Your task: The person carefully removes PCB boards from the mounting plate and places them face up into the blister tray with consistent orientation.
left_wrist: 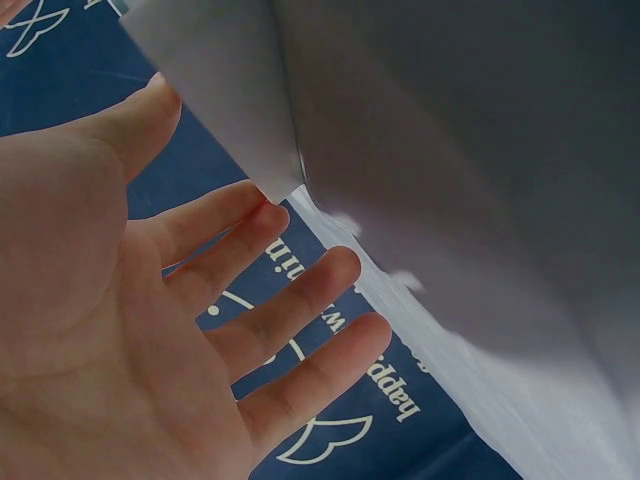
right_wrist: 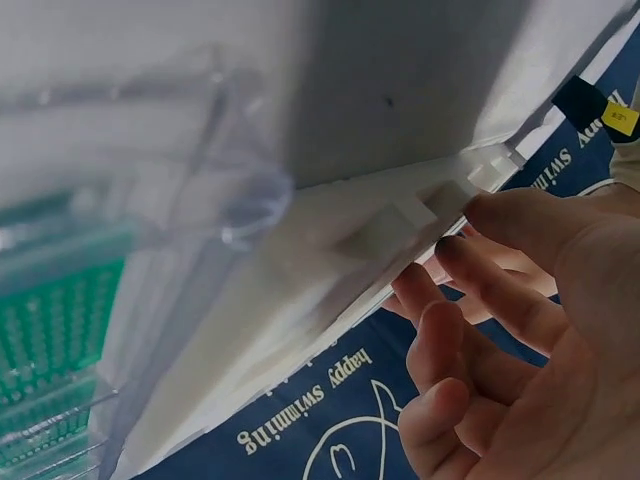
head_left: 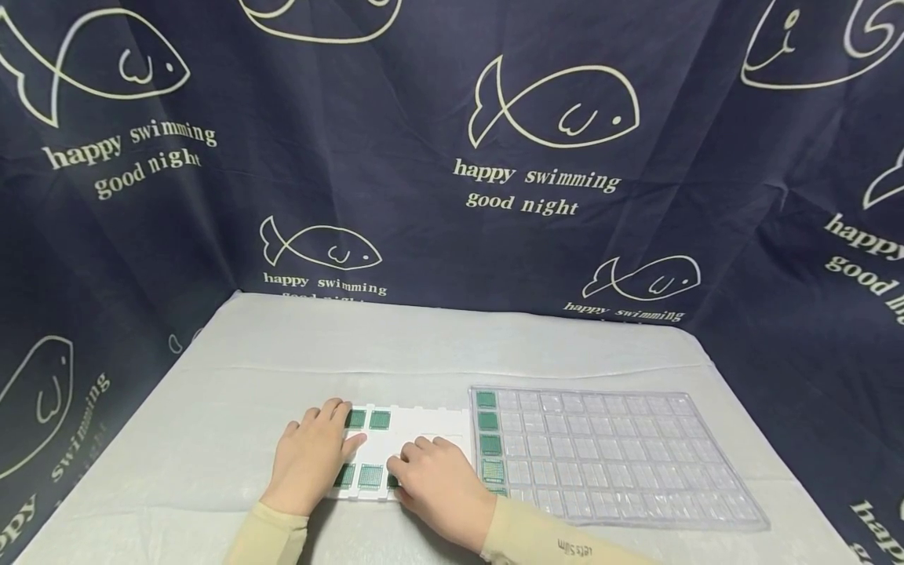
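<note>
A white slotted plate (head_left: 424, 420) lies on the table with small green circuit boards, such as this one (head_left: 371, 476), in two rows. My left hand (head_left: 311, 451) rests at the plate's left end, its fingers fairly straight beside a board in the far row and its thumb over the white surface. At the near edge, my right hand (head_left: 445, 490) has thumb and index finger either side of another green circuit board (head_left: 393, 481), which it pinches; most of that board is hidden. The right wrist view shows the curled fingers (right_wrist: 435, 310) at the plate's edge.
Right of the plate lies a clear plastic compartment tray (head_left: 600, 447), with several green boards (head_left: 490, 445) in its leftmost column. My right forearm crosses its near left corner. A dark blue fish-print cloth (head_left: 424, 157) hangs behind the white-covered table (head_left: 395, 337).
</note>
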Demonstrator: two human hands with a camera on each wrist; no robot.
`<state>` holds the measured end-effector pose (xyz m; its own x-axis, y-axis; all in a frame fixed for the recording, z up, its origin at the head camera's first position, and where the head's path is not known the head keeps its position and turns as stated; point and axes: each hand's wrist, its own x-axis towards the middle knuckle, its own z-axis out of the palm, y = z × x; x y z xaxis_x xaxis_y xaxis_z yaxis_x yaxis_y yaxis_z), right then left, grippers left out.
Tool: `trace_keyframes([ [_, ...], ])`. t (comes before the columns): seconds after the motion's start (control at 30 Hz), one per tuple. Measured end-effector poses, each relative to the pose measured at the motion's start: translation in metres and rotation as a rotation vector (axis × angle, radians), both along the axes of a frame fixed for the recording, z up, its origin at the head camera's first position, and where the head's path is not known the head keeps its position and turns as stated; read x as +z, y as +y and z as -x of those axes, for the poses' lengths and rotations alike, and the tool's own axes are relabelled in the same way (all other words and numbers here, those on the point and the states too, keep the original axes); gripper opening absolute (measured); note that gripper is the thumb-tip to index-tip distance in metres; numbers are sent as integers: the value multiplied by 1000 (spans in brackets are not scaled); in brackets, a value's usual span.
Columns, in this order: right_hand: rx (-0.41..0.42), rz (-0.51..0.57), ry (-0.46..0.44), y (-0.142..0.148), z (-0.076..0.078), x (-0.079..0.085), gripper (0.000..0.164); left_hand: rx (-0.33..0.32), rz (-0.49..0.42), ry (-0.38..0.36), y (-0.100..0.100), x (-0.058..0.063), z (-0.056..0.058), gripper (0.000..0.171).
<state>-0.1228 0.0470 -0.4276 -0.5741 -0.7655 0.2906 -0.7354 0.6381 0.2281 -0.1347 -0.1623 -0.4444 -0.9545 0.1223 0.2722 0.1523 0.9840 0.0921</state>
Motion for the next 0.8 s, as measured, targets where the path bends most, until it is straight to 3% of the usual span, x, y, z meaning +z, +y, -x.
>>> trace_keyframes([
  [0.47, 14, 14, -51, 0, 3, 0, 20, -5, 1, 14, 0, 1, -1, 53],
  [0.8, -17, -14, -116, -1, 5, 9, 19, -4, -5, -2, 0, 2, -1, 54],
])
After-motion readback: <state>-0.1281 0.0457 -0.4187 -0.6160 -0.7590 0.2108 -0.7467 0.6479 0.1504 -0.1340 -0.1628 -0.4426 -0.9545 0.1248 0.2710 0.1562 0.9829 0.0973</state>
